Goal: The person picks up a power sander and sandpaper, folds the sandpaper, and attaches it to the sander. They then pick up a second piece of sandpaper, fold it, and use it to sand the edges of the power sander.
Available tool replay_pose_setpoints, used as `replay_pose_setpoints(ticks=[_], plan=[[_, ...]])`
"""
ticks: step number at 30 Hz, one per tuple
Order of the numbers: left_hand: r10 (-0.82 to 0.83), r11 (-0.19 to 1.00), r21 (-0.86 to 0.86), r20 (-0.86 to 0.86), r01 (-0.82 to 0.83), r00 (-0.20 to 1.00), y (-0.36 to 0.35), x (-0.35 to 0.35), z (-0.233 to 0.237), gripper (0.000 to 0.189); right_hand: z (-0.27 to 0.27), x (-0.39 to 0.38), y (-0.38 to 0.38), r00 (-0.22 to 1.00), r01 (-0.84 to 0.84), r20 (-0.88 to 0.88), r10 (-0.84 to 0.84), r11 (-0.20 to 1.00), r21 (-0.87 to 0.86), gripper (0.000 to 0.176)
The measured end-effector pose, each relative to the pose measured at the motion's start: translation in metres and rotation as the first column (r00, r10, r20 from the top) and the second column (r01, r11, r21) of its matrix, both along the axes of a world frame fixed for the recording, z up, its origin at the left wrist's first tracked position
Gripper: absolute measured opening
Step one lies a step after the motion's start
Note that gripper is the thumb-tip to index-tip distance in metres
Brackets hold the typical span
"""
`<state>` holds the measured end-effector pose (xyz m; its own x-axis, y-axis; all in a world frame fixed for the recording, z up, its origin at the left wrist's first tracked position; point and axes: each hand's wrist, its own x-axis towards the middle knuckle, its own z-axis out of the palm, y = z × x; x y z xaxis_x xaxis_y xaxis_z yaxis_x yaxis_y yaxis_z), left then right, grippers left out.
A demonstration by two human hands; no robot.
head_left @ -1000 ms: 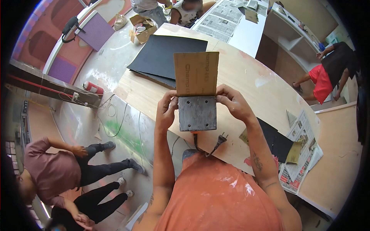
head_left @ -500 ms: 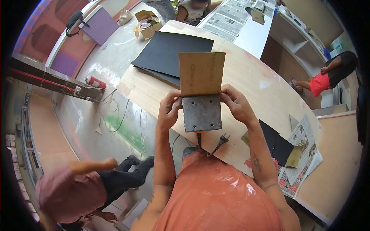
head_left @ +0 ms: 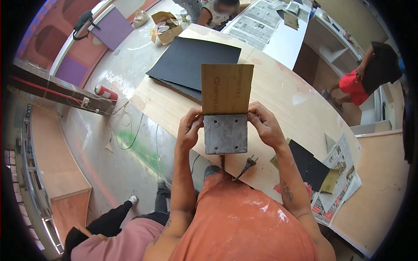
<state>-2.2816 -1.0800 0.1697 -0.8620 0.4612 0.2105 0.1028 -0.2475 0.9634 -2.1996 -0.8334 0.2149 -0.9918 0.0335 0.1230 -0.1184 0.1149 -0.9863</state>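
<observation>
"Champ" in sideways print on the brown sheet

Bright, fairly even indoor light. Pale sheen on floor; tabletop well lit. Strong fisheye: black corners, edges bent. Grey block and brown sheet sharp; far-right person softer.

Two gripping hands, one grey block, perhaps five bystanders

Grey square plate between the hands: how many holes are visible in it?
4: upper left hole, upper right hole, lower left hole and lower right hole, near the corners of the plate. Faces turned away from the camera may hide more.
</observation>
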Motion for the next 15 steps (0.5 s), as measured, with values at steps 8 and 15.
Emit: replay_pose_setpoints(ticks=[8, 15], plan=[[0.000, 1.000, -0.014, -0.069, -0.001, 0.998, 0.0004, 0.0017, 0.0037, 0.023, -0.0079, 0.0010, 0.0011, 1.000, 0.010, -0.013, -0.009, 1.000, 0.022, 0.009], [0.064, 0.997, -0.035, -0.136, -0.069, 0.989, 0.0047, 0.0032, 0.0070, 0.020, -0.0085, 0.0002, -0.0007, 1.000, 0.027, -0.015, -0.026, 0.999, 0.026, 0.009]])
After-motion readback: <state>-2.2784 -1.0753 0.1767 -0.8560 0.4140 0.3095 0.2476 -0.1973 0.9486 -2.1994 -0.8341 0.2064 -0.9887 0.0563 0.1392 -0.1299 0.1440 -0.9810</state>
